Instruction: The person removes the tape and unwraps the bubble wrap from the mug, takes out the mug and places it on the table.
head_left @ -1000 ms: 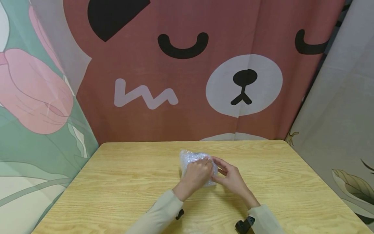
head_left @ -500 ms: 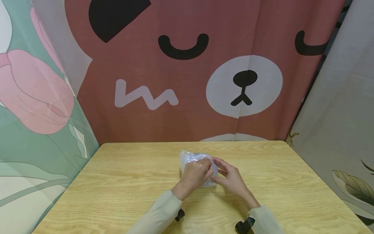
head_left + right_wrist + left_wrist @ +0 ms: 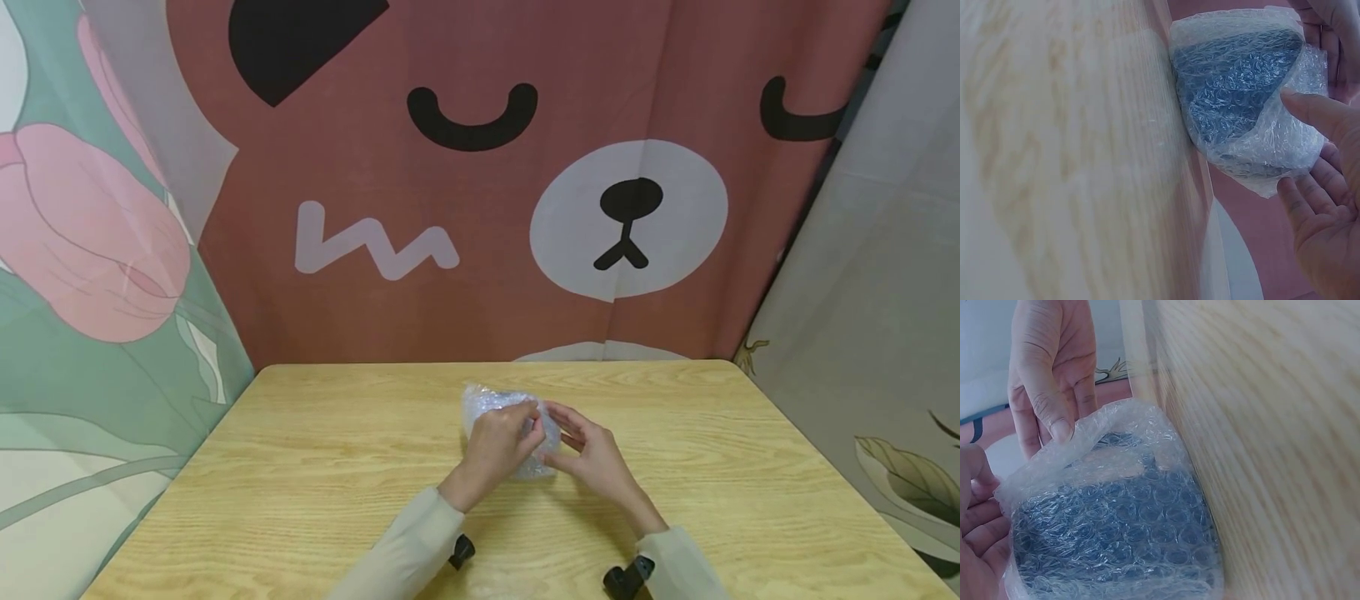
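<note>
Head view: a bubble-wrapped packet (image 3: 487, 402) sits on a light wood table (image 3: 300, 467), about midway between left and right and toward the far edge, with both of a person's hands on it. The left hand (image 3: 495, 442) reaches in from the near left and crosses in front of the packet, hiding much of it; its fingers are curled, and its thumb and forefinger seem to pinch the wrap near the right side. The right hand (image 3: 596, 458) comes from the near right with a wider, C-shaped hold, the thumb on the near face and the fingers round the right edge. From the right hand, the packet lies to the left; from the left hand, it lies just beyond. Neither hand is clearly nearer, since both touch it. The wrist views show a clear flap (image 3: 1285, 134) over something dark blue inside, with the right thumb on it. That flap, between the two grips, looks like the part that matters most. The packet appears nearly as wide as it is tall, so its long axis cannot be told.
</note>
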Tool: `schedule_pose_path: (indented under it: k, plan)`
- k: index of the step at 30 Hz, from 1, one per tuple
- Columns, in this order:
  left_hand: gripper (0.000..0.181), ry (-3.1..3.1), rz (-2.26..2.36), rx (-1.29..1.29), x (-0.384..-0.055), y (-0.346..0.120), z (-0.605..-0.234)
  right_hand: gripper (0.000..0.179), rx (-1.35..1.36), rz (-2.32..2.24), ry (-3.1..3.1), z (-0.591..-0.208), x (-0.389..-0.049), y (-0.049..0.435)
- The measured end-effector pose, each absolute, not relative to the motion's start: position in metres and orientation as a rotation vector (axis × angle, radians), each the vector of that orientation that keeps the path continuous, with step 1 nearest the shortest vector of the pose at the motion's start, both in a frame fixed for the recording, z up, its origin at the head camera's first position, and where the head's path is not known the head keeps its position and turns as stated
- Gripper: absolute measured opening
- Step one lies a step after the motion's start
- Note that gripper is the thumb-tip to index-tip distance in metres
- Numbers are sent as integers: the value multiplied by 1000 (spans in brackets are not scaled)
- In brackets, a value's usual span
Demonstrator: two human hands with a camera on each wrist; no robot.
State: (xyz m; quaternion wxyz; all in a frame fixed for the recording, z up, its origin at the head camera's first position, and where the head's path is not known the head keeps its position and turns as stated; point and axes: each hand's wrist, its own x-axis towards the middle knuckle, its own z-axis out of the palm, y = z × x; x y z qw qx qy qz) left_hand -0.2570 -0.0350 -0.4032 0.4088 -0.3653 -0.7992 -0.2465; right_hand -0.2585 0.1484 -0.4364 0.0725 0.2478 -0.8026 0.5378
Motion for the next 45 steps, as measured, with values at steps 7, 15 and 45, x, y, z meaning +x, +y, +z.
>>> schedule_pose_path:
  k: [7, 15, 45]
  plan:
    - [8, -1992, -717, -913, -258, -34, -403, 68, 750, 1613, -2397, -435, -259, 149]
    - [10, -1984, -785, -908, -257, -35, -404, 68, 759, 1624, -2397, -435, -257, 149]
    - [27, -2308, -296, -970, -246, -51, -390, 71, 788, 1634, -2379, -435, -258, 150]
